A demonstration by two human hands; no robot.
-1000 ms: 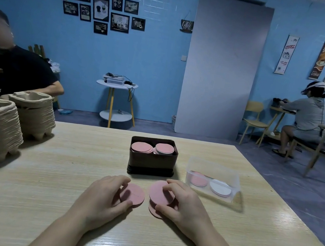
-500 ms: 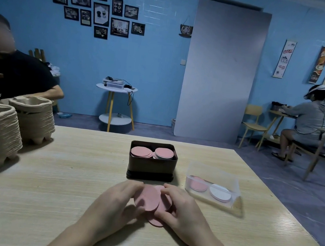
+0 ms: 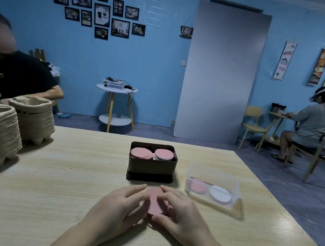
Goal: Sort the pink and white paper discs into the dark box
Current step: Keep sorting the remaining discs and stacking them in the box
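Between the left hand [image 3: 123,206] and the right hand [image 3: 178,213], in the head view, sits one stack of round pink paper discs [image 3: 156,203], and that is what has changed. A second ago the hands were apart, each with its own pink discs. Half a second ago they had closed in with the discs overlapping. Now the discs are squared into a single pile.

Both hands hold it. The left hand's fingers are curled against its left edge and over part of its top, and the right hand's fingers and thumb are curled round its right edge. Whether the pile rests on the pale wood-grain table [image 3: 68,172] or is lifted just off it cannot be told.

For the task, this looks like the gathering is done and the pile is ready to go in as one lot rather than disc by disc.

Just beyond the fingertips of both hands stands the dark brown rectangular box [image 3: 151,169], open at the top. It has a pile of pink discs [image 3: 141,153] in its left half and a second pile [image 3: 163,154], pink on top with pale edges, in its right half.

Forward and to the right of the right hand, near it, is a clear rectangular plastic tub [image 3: 236,186]. It holds a loose pink disc [image 3: 198,185] and a white disc [image 3: 220,194] lying side by side, not yet sorted.
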